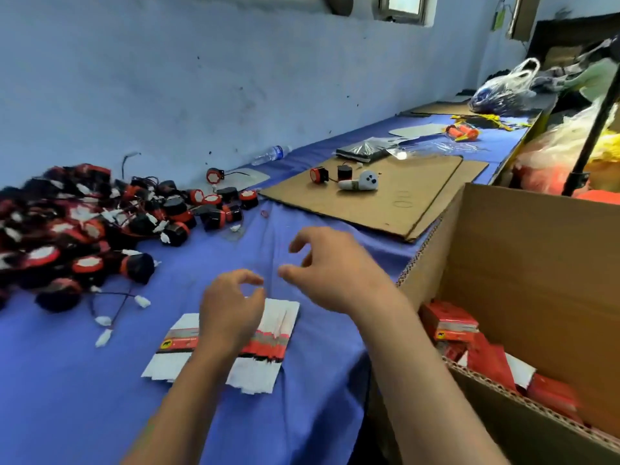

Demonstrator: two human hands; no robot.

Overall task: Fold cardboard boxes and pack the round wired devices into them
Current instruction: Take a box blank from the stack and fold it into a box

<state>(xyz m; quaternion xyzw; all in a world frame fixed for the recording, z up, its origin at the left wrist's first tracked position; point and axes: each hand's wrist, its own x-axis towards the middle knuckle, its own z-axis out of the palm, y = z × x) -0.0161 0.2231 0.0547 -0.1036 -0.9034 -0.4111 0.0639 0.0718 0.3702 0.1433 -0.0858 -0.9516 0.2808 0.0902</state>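
Flat box blanks (pixel 268 333): white, red-banded, fanned stack.

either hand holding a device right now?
No: both the left hand and the right hand hang empty over the flat boxes; the devices lie apart.

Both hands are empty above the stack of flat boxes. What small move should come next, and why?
Probably lower the left hand and take the top blank from the flat box stack. Both it and the right hand hold nothing, and the round wired devices cannot be packed until a box is folded.
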